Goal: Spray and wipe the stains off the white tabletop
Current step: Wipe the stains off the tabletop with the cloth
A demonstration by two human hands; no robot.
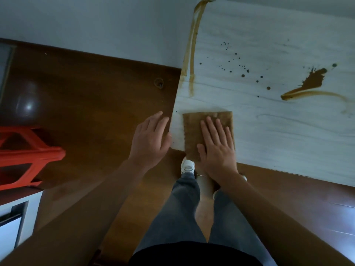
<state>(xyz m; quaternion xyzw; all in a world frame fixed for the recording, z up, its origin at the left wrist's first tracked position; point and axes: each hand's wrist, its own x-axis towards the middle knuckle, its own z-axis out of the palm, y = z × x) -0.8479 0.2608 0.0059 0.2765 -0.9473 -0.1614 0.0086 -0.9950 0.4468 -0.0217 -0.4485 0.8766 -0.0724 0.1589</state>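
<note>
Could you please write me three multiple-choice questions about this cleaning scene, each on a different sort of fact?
1. Where does the cloth lie on the white tabletop?
A. At the near corner, by the left edge
B. On the large brown splash
C. Along the far edge

2. What colour is the plastic stool on the floor at the left?
A. Blue
B. Red
C. Green

3. How is the right hand placed?
A. Curled round a spray bottle
B. Hanging beside the table
C. Flat on the cloth, fingers straight

Answers:
1. A, as the cloth sits at the corner nearest the person.
2. B, as its frame is bright red.
3. C, as the palm and straight fingers rest on the cloth.
</note>
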